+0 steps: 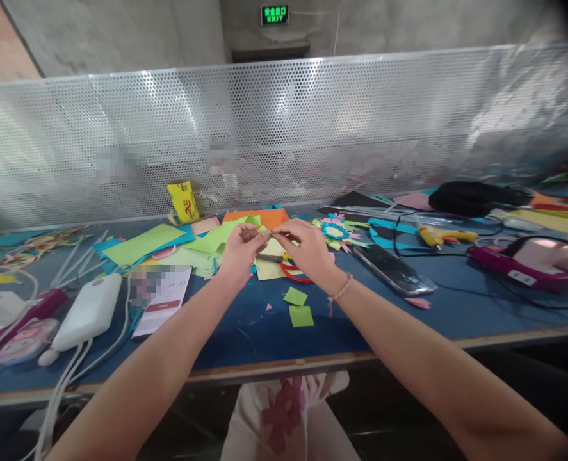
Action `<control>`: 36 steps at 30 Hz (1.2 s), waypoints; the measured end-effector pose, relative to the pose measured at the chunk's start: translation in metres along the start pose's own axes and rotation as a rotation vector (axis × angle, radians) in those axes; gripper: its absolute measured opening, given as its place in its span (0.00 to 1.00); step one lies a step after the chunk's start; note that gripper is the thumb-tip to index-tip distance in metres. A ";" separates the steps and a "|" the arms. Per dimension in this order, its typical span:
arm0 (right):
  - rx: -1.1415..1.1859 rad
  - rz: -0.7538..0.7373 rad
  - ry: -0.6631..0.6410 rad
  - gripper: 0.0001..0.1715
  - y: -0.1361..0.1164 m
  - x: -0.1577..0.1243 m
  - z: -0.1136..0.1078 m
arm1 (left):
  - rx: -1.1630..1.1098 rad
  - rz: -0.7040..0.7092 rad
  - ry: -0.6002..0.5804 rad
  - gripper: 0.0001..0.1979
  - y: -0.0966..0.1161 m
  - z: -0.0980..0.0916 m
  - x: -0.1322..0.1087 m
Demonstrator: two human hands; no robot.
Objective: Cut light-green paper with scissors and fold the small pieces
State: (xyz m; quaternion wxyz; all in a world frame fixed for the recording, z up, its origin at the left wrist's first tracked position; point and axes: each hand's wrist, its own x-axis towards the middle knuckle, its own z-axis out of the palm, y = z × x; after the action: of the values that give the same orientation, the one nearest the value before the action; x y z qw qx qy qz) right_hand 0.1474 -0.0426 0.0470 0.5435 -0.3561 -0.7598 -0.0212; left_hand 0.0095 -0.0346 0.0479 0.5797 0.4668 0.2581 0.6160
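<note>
My left hand point(239, 251) and my right hand point(307, 248) meet above the middle of the blue table point(245, 333). Between their fingertips they pinch a small light-green paper strip point(263, 234). Under the hands lie a pale yellow paper sheet point(269, 267) and red-handled scissors point(294, 274). Two small green paper squares point(299, 307) rest on the table just in front of my right wrist. A beaded bracelet circles that wrist.
Green and orange paper sheets point(142, 245) are scattered at the back left. A paper flower point(334, 228), phone point(393, 269), yellow glue gun point(440, 235) and cables sit to the right; a white power bank point(89, 312) and a card sit left. A perforated metal screen point(284, 128) backs the table.
</note>
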 end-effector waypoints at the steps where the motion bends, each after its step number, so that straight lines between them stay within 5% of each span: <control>1: -0.004 0.000 -0.004 0.06 -0.001 0.000 0.000 | -0.009 -0.021 0.001 0.15 0.000 0.000 0.001; 13: -0.013 0.097 -0.046 0.10 0.000 0.000 -0.005 | 0.017 -0.137 -0.080 0.13 0.002 -0.003 0.000; 36: -0.050 -0.026 -0.070 0.08 -0.001 -0.002 0.000 | 0.228 0.099 -0.036 0.15 -0.003 -0.004 0.000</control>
State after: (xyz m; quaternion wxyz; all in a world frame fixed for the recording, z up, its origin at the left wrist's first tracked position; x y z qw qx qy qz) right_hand 0.1471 -0.0448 0.0455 0.5074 -0.3600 -0.7822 -0.0348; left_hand 0.0072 -0.0329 0.0434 0.4964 0.5530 0.2926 0.6018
